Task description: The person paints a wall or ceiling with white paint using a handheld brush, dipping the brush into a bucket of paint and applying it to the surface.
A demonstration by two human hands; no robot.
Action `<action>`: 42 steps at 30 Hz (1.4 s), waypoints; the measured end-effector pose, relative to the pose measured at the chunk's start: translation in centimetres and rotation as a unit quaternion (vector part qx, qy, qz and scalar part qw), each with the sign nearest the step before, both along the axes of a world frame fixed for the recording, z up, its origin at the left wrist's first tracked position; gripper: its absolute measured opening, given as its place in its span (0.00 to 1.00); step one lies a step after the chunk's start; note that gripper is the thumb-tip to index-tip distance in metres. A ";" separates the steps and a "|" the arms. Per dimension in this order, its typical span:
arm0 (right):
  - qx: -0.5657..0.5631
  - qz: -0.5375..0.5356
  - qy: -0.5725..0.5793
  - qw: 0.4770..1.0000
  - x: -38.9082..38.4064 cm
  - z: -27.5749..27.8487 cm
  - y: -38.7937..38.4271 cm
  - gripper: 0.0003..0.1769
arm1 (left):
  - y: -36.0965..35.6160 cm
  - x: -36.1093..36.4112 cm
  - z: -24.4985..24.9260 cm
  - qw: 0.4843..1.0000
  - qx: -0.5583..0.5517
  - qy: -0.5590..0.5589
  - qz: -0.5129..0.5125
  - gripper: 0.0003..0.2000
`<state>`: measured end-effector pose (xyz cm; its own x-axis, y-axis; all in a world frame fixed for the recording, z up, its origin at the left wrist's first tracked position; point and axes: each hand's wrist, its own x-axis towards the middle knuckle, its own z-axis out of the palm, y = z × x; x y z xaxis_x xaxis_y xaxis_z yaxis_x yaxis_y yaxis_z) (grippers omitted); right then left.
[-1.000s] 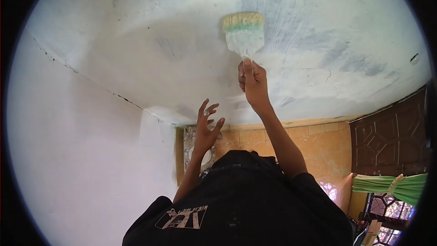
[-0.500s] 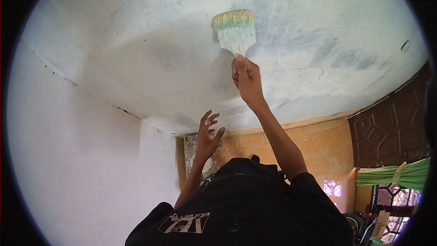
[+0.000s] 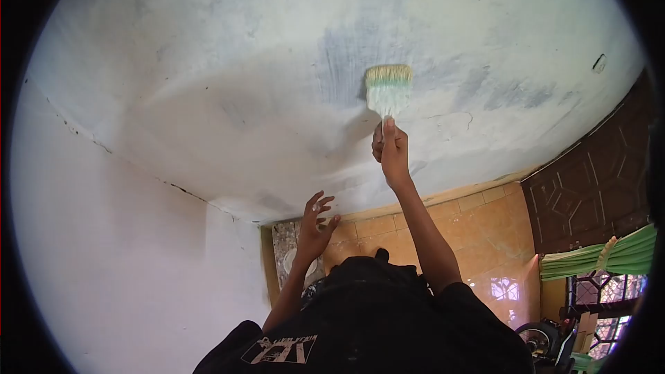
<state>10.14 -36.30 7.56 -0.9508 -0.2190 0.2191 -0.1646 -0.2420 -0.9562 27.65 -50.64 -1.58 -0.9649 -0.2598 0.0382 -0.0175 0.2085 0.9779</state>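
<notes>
My right hand (image 3: 392, 151) grips the handle of a wide paintbrush (image 3: 389, 93), thumb lying along it. Its pale bristles point up against the whitish wall (image 3: 263, 62), and the brush body is smeared with white and light green. Whether the bristle tips press on the wall is hard to tell. Bluish-grey streaks mark the wall around the brush. Lower and to the left, my left hand (image 3: 317, 225) hangs free in front of the wall, fingers apart and slightly curled, with a whitish spot on one finger.
A pale bucket (image 3: 299, 263) stands on a stained sheet (image 3: 282, 235) in the corner. Orange tiles (image 3: 443, 235) cover the floor. To the right are a dark carved door (image 3: 596, 173), a green curtain (image 3: 596, 260) and part of a motorbike (image 3: 544, 339). A crack (image 3: 180, 189) runs down the wall corner.
My right hand and the brush have moved down and to the right across the wall. The left hand sits slightly lower, its fingers still apart. The whole view has shifted a little.
</notes>
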 end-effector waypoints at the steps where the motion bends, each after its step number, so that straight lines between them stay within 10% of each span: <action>1: 0.024 -0.009 0.031 0.999 -0.8 -2.0 0.5 0.29 | 0.3 -0.1 0.2 1.000 -0.002 -0.001 -0.003 0.22; 6: 0.092 -0.013 -0.030 0.995 2.1 -14.3 2.9 0.31 | 1.6 -0.5 -0.2 1.000 0.003 0.007 -0.015 0.22; 14: -0.004 0.026 0.003 1.000 0.1 -0.5 4.5 0.30 | 3.8 -1.2 -1.3 0.999 0.025 -0.009 -0.037 0.21; 23: 0.147 0.012 0.029 0.989 0.2 -17.1 6.9 0.28 | 6.2 -3.8 0.1 0.999 0.019 0.014 -0.021 0.19; 29: 0.009 0.077 0.016 0.997 -1.1 -1.0 8.6 0.28 | 6.5 -4.6 -0.4 1.000 0.017 -0.002 -0.012 0.18; 37: 0.084 0.040 -0.051 0.994 -2.4 -15.6 9.5 0.30 | 9.0 -7.1 0.9 1.000 0.011 0.021 -0.003 0.17; 42: 0.029 0.066 -0.034 0.997 -1.7 -8.8 10.7 0.29 | 10.6 -8.1 0.6 0.999 0.042 0.030 0.006 0.17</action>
<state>8.44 -25.65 -1.27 -0.9251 -0.3533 0.1391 -0.0701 -0.2012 -0.9770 19.58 -40.05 -0.95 -0.9583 -0.2759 0.0744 0.0405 0.1267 0.9911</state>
